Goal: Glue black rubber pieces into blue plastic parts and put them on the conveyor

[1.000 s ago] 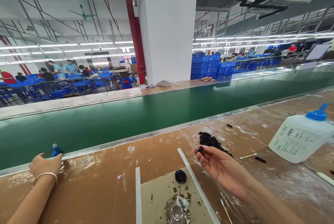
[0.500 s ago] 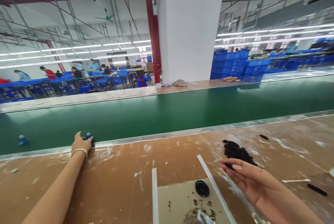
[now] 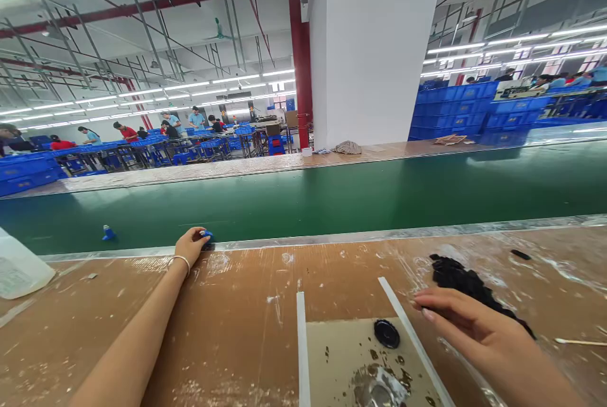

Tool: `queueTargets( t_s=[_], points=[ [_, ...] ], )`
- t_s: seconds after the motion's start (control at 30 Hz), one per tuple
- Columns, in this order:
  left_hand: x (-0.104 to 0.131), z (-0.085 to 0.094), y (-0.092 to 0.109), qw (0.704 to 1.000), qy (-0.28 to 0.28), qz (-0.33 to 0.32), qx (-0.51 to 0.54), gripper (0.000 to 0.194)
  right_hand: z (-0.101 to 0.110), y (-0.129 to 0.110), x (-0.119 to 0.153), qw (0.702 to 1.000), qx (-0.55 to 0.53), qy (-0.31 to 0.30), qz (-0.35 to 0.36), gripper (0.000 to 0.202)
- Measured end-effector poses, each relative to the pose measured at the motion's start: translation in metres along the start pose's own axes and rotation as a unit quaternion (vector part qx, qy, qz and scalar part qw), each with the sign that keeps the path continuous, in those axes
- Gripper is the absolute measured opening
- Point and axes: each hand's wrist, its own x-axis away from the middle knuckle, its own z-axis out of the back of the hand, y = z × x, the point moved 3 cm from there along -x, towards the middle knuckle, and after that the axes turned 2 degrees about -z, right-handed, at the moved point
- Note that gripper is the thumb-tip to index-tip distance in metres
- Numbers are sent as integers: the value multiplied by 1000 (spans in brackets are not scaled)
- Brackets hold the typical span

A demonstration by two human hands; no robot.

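Observation:
At the near edge of the green conveyor belt, my left hand [image 3: 190,244] has its fingers closed on a small blue part [image 3: 205,234] with a pale tip. A similar blue piece [image 3: 109,233] lies on the belt farther left. My right hand [image 3: 467,321] is over the worktable with thumb and fingers pinched together; the small black strip between them is almost wholly hidden now. Just behind that hand is a pile of black strips [image 3: 462,279]. A round black cap [image 3: 387,334] rests on a beige sheet [image 3: 322,331] with wet brown spots and a whitish smear.
White tape strips [image 3: 302,350] edge the sheet. A single black strip [image 3: 520,255] and a cotton swab [image 3: 581,342] lie right. A translucent container [image 3: 21,265] stands left. Across the green belt [image 3: 265,205] are a crumpled cloth [image 3: 348,147], a pillar, blue crates [image 3: 450,110] and people working.
The view has turned left, so the scene sits farther right. My left fingers, spread around the blue part before, have closed on it. The black strip in my right fingers shows less.

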Motion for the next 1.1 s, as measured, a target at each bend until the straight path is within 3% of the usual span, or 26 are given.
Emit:
queueTargets(
  t_s=[0.07,0.13,0.27,0.5,0.63,0.77,0.83,0.93,1.1],
  points=[
    [18,-3,9,999,-32,-29,28,27,-3,2,-1,984,136,38,106,32],
    [40,-4,18,995,-62,-56,46,27,-9,4,-2,959,232,36,158,34],
    [91,1,34,989,-97,-103,48,29,-19,9,-1,928,335,-20,164,34],
    [170,15,75,975,-137,-175,-8,29,-28,7,9,918,361,-33,160,33],
    [181,10,89,976,-123,-176,-22,22,-20,2,9,932,340,-14,126,31],
    [176,2,93,978,-117,-170,-21,17,15,-2,8,950,299,43,79,34],
    [173,-1,94,977,-123,-172,-16,25,35,-3,10,954,291,57,53,37],
    [172,-3,96,972,-139,-187,-12,42,49,-5,20,957,289,6,38,30],
    [179,-3,104,958,-155,-239,-39,43,41,-13,48,950,283,-117,64,18]
  ],
)
